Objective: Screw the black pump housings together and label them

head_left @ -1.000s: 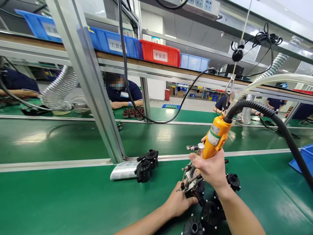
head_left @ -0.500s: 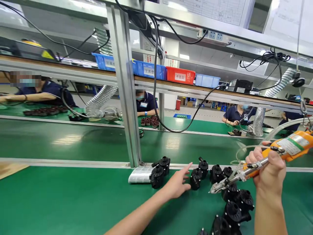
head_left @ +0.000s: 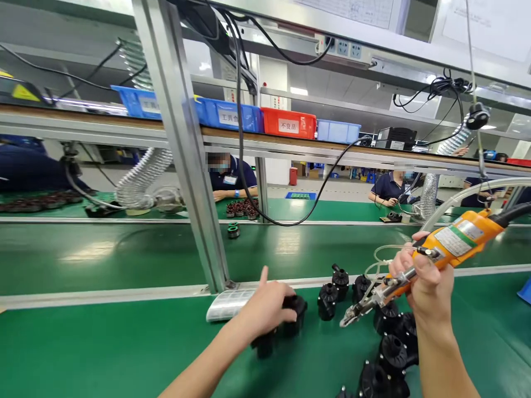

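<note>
My left hand [head_left: 267, 307] is curled over a black pump housing [head_left: 296, 316], with thumb and fingers around its top. A second black housing [head_left: 264, 344] sits partly hidden beneath the same hand. My right hand [head_left: 429, 282] grips an orange electric screwdriver [head_left: 452, 243], whose metal nozzle [head_left: 357, 312] points down and left. Beside that nozzle, two black housings stand together, the nearer one [head_left: 327, 302] upright on the green mat. Several more housings [head_left: 393, 354] cluster below the screwdriver.
A folded sheet of silvery labels [head_left: 228, 305] lies by the metal post [head_left: 182, 155]. The shelf above carries blue bins [head_left: 228, 115] and a red bin [head_left: 289, 122]. A black cable [head_left: 290, 224] loops down. Co-workers [head_left: 232, 174] sit across the green conveyor [head_left: 124, 249].
My left hand has moved left and closed on a black housing. The pair of housings there has shifted toward me. The screwdriver stays in my right hand. The view has turned slightly right.
</note>
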Demonstrator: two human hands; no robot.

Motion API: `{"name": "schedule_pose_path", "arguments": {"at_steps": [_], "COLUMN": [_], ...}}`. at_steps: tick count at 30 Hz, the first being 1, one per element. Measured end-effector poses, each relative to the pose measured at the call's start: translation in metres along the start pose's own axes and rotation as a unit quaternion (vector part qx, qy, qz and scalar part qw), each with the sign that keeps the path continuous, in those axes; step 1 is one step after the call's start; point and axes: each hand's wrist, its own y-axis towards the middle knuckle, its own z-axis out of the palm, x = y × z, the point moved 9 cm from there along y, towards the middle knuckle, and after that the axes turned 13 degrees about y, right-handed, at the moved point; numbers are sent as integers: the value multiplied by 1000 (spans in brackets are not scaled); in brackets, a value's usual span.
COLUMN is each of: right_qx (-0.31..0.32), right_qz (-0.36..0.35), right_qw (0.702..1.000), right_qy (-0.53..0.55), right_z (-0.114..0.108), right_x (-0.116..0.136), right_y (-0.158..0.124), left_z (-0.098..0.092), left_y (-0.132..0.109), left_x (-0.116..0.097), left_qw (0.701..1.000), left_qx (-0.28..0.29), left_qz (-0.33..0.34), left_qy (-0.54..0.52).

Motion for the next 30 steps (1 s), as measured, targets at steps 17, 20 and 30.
{"name": "schedule_pose_path", "arguments": {"at_steps": [17, 20, 30], "right_qx": [16, 21, 42], "right_qz": [-19, -14, 2], "right_qw": [989, 989, 978], "right_qy": [-149, -143, -204], "right_z": [4, 4, 32], "right_x": [-19, -23, -38], "right_y": [-8, -9, -16], "left_z": [48, 51, 50], "left_y": [-23, -22, -21], "left_x": [-61, -59, -65], "left_qw": [991, 991, 991], "left_qx": [111, 103, 118], "left_qz": [-16, -18, -4], "left_qy": [-74, -82, -62]}}
